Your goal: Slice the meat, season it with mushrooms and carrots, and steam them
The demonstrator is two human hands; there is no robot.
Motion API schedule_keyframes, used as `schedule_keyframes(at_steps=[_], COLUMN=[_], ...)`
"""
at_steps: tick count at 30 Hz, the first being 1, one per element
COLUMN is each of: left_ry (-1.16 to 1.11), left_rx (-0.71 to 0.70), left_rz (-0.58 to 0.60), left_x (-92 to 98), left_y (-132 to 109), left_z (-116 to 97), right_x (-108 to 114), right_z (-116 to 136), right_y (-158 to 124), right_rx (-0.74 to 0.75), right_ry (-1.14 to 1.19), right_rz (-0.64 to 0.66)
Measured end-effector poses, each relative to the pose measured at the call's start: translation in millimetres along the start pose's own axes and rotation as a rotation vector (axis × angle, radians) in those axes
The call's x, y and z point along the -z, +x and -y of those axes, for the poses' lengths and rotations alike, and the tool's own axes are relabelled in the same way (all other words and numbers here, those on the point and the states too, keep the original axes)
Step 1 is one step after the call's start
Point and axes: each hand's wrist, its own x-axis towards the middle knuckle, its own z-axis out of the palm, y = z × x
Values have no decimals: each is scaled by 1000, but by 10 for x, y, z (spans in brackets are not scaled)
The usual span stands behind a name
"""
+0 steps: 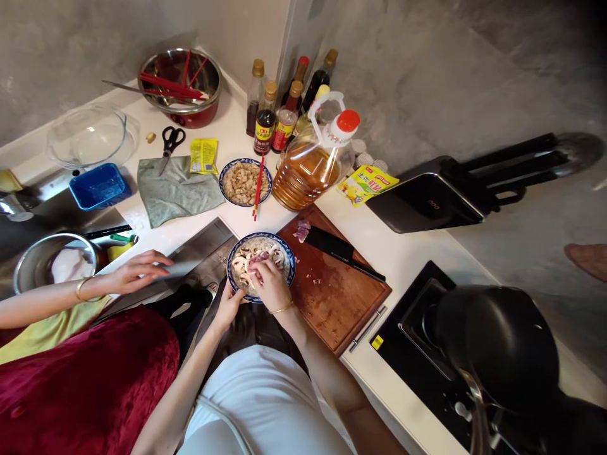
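My left hand (pixel 228 306) grips the near rim of a blue-rimmed bowl (pixel 289 258), holding it at the counter edge. The bowl contains sliced mushrooms (pixel 243 262) and pink raw meat (pixel 258 258). My right hand (pixel 271 282) reaches into the bowl from the near side, its fingers curled around the meat. A gold bangle sits on that wrist. To the right lies a wooden cutting board (pixel 332 297) with a black knife (pixel 342 253) and a scrap of meat (pixel 302 230) at its far end.
Another person's hand (pixel 138 272) rests on the counter at left. Behind are a bowl of chopped food (pixel 239 183) with red chopsticks, an oil jug (pixel 308 167), sauce bottles (pixel 267 120), a cloth (pixel 175 189) and scissors (pixel 171 142). A black wok (pixel 497 341) sits on the stove at right.
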Motion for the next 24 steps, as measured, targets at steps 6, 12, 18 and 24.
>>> schedule_keyframes(at_steps=[6,12,18,24], left_ry=[509,868,668,873], left_rx=[-170,-550,-364,-533], left_rz=[687,1038,695,855], left_x=[487,-314,-476,-425], left_y=[628,849,1069,1135], left_z=[-899,-538,-549,-665], right_x=[260,489,192,77], right_z=[81,-1021,-1705,-1609], right_y=[-173,-581,-710,-531], right_rx=[34,-593,-743,-656], right_ry=[75,-138,-76,-40], right_rz=[-37,-309,-261,-283])
